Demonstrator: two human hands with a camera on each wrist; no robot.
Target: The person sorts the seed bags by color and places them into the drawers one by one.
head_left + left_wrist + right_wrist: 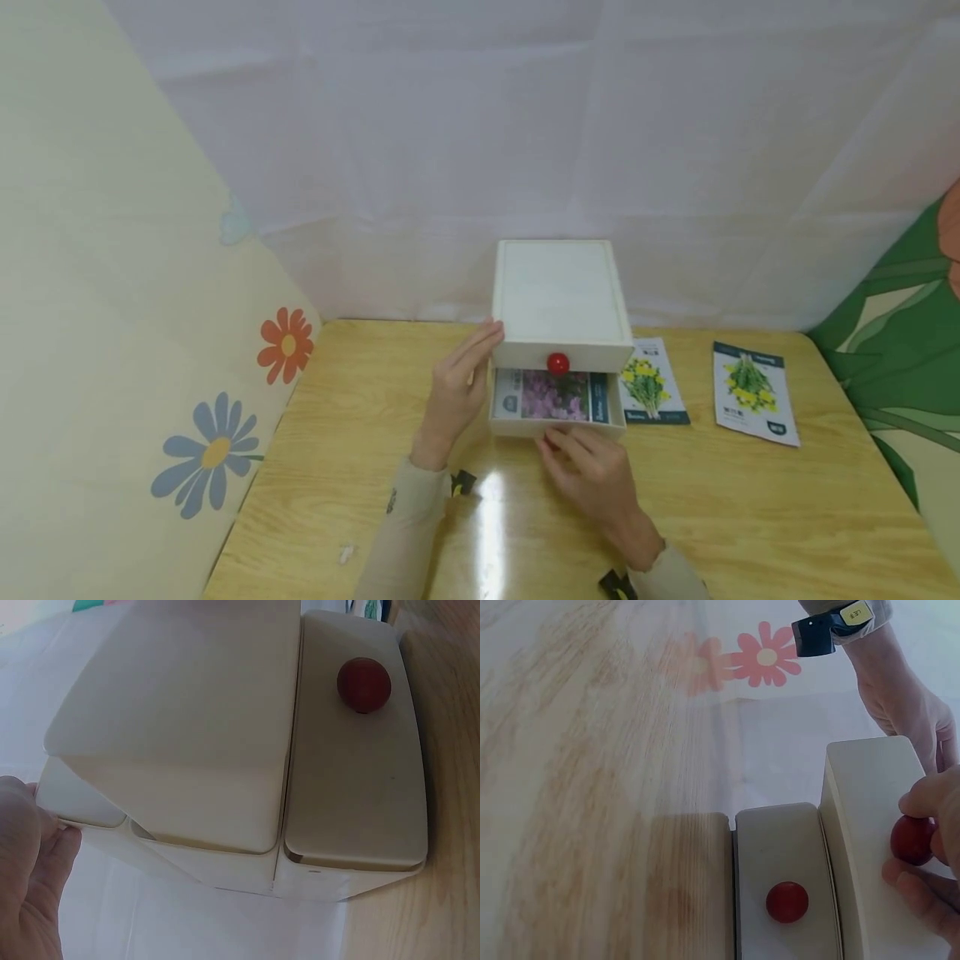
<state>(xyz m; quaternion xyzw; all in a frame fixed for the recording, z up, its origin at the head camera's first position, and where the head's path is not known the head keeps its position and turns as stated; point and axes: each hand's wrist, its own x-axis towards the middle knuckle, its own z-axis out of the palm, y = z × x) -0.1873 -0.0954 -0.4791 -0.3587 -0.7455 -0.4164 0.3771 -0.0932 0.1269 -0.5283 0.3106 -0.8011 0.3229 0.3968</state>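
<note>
A small white drawer cabinet with red knobs stands on the wooden table. One drawer below the top one is pulled out. Inside it lies a packet with a purple flower picture. My right hand is at that drawer's front; in the right wrist view its thumb and fingers grip the red knob. My left hand rests its straight fingers against the cabinet's left side, near the top front corner. Beneath the pulled-out drawer, the bottom drawer is closed.
One packet with yellow flowers lies right beside the cabinet, partly hidden by it. Another similar packet lies farther right. A white cloth hangs behind the table, and flower-patterned panels flank it.
</note>
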